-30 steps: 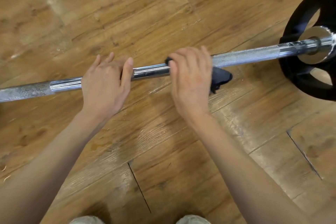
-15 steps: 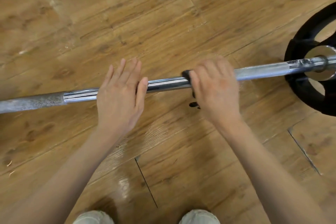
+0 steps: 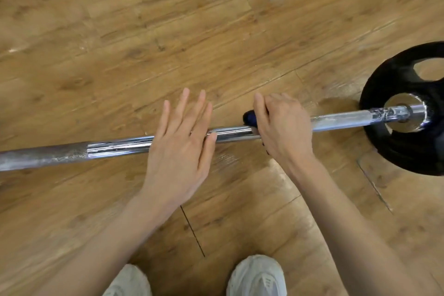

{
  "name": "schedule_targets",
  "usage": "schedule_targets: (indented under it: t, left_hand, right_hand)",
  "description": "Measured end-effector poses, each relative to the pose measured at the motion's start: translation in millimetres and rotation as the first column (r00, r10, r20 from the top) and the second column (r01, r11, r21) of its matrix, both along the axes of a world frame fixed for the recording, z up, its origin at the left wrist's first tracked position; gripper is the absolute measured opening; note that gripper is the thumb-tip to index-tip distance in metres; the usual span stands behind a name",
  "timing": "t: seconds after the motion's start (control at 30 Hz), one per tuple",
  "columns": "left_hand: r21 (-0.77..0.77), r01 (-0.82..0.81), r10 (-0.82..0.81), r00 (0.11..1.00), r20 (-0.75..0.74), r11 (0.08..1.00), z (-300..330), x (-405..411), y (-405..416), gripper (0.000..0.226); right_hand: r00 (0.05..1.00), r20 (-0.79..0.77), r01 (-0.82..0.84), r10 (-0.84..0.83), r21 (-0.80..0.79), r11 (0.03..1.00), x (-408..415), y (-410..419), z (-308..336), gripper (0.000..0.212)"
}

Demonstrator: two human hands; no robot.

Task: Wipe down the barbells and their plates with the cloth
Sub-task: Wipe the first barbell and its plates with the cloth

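Lying across the wooden floor [image 3: 120, 60] in front of me, the barbell [image 3: 115, 149] runs from the left edge up toward the right; my left hand [image 3: 179, 149] rests flat on its shiny middle, fingers straight and released; just beside it my right hand [image 3: 281, 127] curls round the bar, grasping the dark blue cloth [image 3: 249, 119] against the steel; farther right the black plate [image 3: 408, 113] sits on the sleeve, standing on the floor; my two pale shoes [image 3: 257, 276] show below.
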State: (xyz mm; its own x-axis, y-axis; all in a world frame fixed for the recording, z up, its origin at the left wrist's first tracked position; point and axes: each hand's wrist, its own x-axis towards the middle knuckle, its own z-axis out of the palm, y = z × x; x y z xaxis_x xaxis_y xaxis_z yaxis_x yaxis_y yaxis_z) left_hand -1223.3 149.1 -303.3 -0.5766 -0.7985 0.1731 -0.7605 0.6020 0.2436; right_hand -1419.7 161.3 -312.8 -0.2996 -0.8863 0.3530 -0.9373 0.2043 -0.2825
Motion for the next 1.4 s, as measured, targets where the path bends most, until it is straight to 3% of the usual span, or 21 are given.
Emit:
schedule_targets:
  t: [0.07,0.2,0.27,0.33,0.4,0.47,0.5,0.53,0.6,0.67,0.8,0.87,0.93,1.0,1.03,1.1,1.13,1.2,1.23,1.3,1.4]
  left_hand:
    - [0.01,0.04,-0.04,0.999,0.013,0.999,2,-8,4,0.055]
    - [-0.006,0.098,-0.097,0.989,0.113,0.995,-2,-9,12,0.06]
    - [-0.004,0.117,-0.116,0.987,0.115,0.993,-5,-7,19,0.061]
    - [0.0,0.137,-0.136,0.985,0.102,0.991,-5,-6,26,0.061]
    - [0.002,0.14,-0.14,0.986,0.088,0.99,-6,-4,30,0.061]
    - [0.004,0.148,-0.148,0.986,0.081,0.989,-6,-3,32,0.06]
    - [0.009,0.157,-0.158,0.985,0.077,0.987,-7,-3,33,0.061]
    - [0.009,0.164,-0.164,0.984,0.072,0.986,-8,-2,34,0.061]
    - [0.003,0.168,-0.168,0.984,0.067,0.986,-8,-2,36,0.063]
    - [0.004,0.163,-0.163,0.985,0.057,0.987,-8,-2,37,0.062]
    - [0.014,0.187,-0.188,0.981,0.058,0.982,-9,-1,41,0.061]
    - [-0.006,0.206,-0.205,0.976,0.067,0.979,-10,2,40,0.064]
    - [-0.032,0.227,-0.224,0.972,0.072,0.973,-10,4,39,0.064]
    - [-0.057,0.241,-0.237,0.969,0.071,0.969,-12,4,38,0.062]
    - [-0.07,0.241,-0.236,0.969,0.073,0.968,-12,4,38,0.061]
    - [-0.09,0.227,-0.221,0.973,0.075,0.97,-12,3,38,0.058]
    - [-0.096,0.217,-0.211,0.975,0.071,0.971,-12,3,39,0.057]
    - [-0.087,0.198,-0.192,0.979,0.066,0.976,-12,2,41,0.057]
    - [-0.081,0.19,-0.185,0.981,0.064,0.978,-12,2,42,0.057]
    - [-0.081,0.183,-0.178,0.982,0.066,0.98,-11,1,40,0.056]
    - [-0.097,0.169,-0.16,0.983,0.094,0.981,-8,0,36,0.056]
  right_hand:
    - [0.998,0.069,-0.013,0.009,0.053,0.999,1,3,8,0.048]
    - [0.996,-0.059,-0.071,0.073,0.041,0.997,1,63,2,0.037]
    - [0.991,-0.046,-0.126,0.129,0.054,0.991,9,82,-3,0.042]
    - [0.992,-0.1,-0.075,0.082,0.074,0.994,10,75,2,0.05]
    - [0.983,-0.185,0.074,-0.005,0.367,0.927,13,47,20,0.052]
    - [0.986,-0.169,0.124,-0.011,0.677,0.725,10,23,29,0.045]
    - [0.991,-0.13,0.124,-0.043,0.724,0.678,6,19,30,0.044]
    - [0.992,-0.108,0.12,-0.061,0.713,0.69,8,23,28,0.042]
    - [0.99,-0.125,0.109,-0.062,0.416,0.903,21,55,20,0.036]
    - [0.995,-0.07,0.075,-0.066,0.139,0.987,37,102,3,0.036]
    - [0.997,-0.074,0.043,-0.033,0.137,0.99,35,105,4,0.035]
    - [0.991,-0.132,0.08,-0.029,0.393,0.916,31,72,25,0.035]
    - [0.995,-0.102,0.085,-0.018,0.697,0.712,22,36,44,0.041]
    - [0.993,-0.027,0.089,-0.115,0.811,0.578,13,23,50,0.048]
    - [0.992,-0.043,0.103,-0.117,0.808,0.58,13,26,50,0.047]
    - [0.983,-0.177,0.075,0.042,0.603,0.794,17,52,36,0.034]
    - [0.983,-0.171,0.027,0.062,0.478,0.878,23,69,29,0.03]
    - [0.989,-0.142,0.013,0.032,0.301,0.954,28,83,22,0.034]
    - [0.988,-0.155,0.045,-0.001,0.285,0.957,24,75,20,0.037]
    - [0.985,-0.169,0.127,-0.041,0.535,0.835,21,50,34,0.042]
    - [0.999,0.019,0.011,-0.043,0.796,0.605,9,26,42,0.039]
